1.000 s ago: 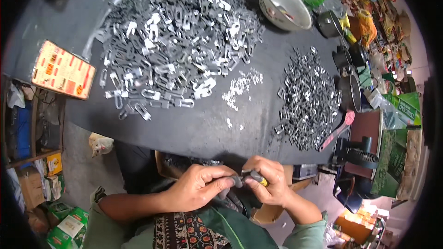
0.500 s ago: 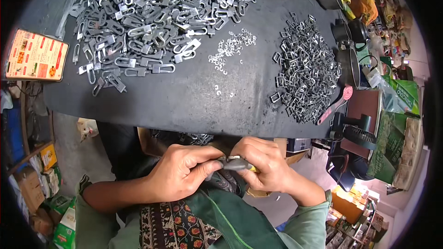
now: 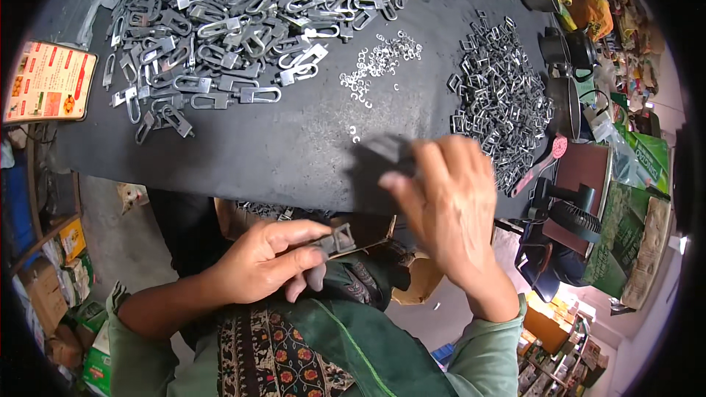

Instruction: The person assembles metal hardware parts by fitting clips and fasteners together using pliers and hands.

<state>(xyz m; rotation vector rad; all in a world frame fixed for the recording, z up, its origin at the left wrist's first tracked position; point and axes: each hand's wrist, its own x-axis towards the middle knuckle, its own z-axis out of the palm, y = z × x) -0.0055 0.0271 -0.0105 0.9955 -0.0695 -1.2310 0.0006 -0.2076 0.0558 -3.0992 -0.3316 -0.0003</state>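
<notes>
"What's that left hand doing?"

"It's pinching a grey metal piece between thumb and forefinger, the squared frame end poking out to the right, just off the near edge of the dark table."

"And the right hand?"

"It's hovering across that near edge, thumb standing well apart from the fingers. Its underside is hiding from us, so I can't tell whether it's holding anything."

"What's lying about?"

"Little silvery C-shaped clips are lying scattered mid-table. Looped metal pieces are lying heaped on the left, small rectangular frames on the right, and a pink spoon is resting beside those."
</notes>
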